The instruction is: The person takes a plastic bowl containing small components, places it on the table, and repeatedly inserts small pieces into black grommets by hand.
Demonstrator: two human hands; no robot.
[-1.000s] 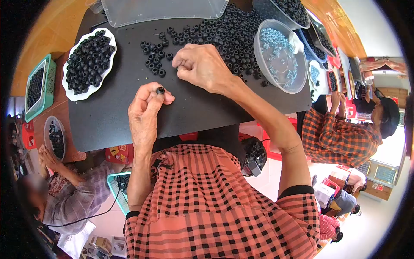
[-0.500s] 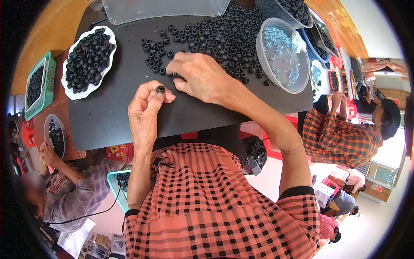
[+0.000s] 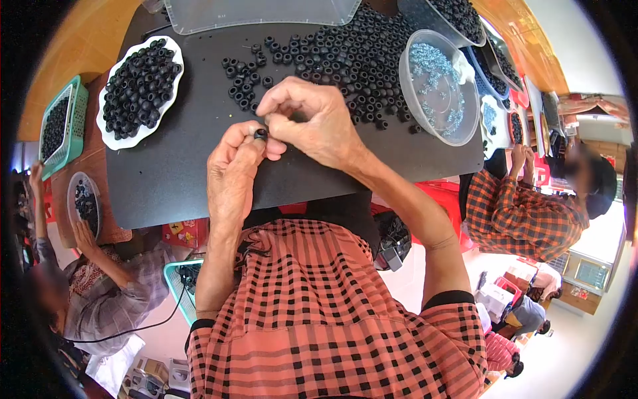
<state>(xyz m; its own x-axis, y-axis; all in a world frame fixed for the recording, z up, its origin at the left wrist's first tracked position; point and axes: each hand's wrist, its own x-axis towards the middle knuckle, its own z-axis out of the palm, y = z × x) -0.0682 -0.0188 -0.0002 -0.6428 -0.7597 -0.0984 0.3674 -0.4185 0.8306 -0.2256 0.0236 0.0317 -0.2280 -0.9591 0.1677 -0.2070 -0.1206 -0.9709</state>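
Note:
My left hand pinches a small round black bead-like piece with a hole in its end, between thumb and fingertips. Close against it, my right hand has its thumb and index finger pinched together just above the piece. Whatever those right fingertips hold is too small or hidden to make out. Beyond both hands spreads a loose heap of similar black pieces. To the right, a clear round tub contains tiny light-blue bits.
A scalloped white plate piled with black pieces stands left on the dark table. A clear bin is at the far edge. Green basket and another clear bowl lie farther left. Co-workers sit on both sides.
My right hand has moved from the edge of the heap to my left hand, its fingertips now meeting the held piece. My left hand has shifted slightly right.

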